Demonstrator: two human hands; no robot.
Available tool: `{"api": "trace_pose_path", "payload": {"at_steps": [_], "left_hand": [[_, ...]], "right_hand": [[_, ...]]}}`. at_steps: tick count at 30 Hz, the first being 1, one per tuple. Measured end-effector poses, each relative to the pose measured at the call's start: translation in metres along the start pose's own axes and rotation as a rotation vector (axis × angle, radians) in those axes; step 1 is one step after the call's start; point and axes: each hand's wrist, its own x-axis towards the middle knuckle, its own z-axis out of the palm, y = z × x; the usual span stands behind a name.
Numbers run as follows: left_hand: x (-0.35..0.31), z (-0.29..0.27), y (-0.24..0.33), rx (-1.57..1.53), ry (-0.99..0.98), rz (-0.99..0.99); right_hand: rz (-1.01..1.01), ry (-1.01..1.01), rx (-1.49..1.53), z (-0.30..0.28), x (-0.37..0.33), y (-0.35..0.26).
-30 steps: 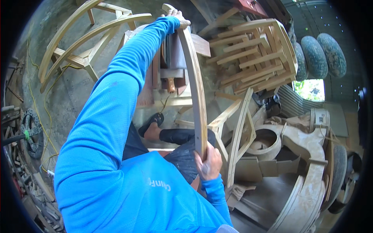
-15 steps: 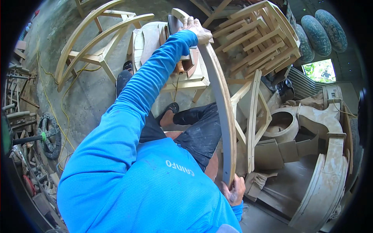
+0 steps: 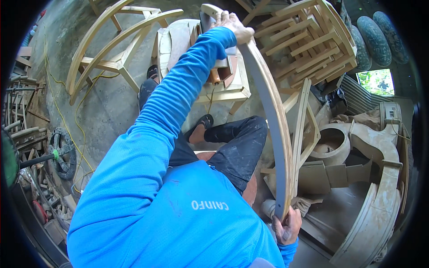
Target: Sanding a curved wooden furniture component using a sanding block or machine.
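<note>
Head view: left hand [image 3: 233, 27], fingers spread, atop the upper end of a curved wooden beam [image 3: 282, 143], grip unclear; beam arcing down past the bent leg [image 3: 243, 149]; right hand [image 3: 289, 224] gripping its lower end. Even support should prevent twisting.

We see a wood workshop: a beam [image 3: 281, 147], a bare frame [image 3: 100, 64] and, at the dim left rim, probably offcuts [image 3: 22, 133].

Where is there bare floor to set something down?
Bare floor lies below the upper-left wooden frame, beside the left sleeve; a smaller patch between bent leg and curved board. Crowded: the right, with stacked slats and pale mouldings; the left edge, with scrap wood.
</note>
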Motion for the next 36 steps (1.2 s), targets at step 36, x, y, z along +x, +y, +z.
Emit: {"api": "trace_pose_path", "payload": {"at_steps": [36], "left_hand": [[0.451, 0.054, -0.291, 0.453, -0.108, 0.492]], "right_hand": [[-0.215, 0.228, -0.036, 0.19, 0.428, -0.121]]}}
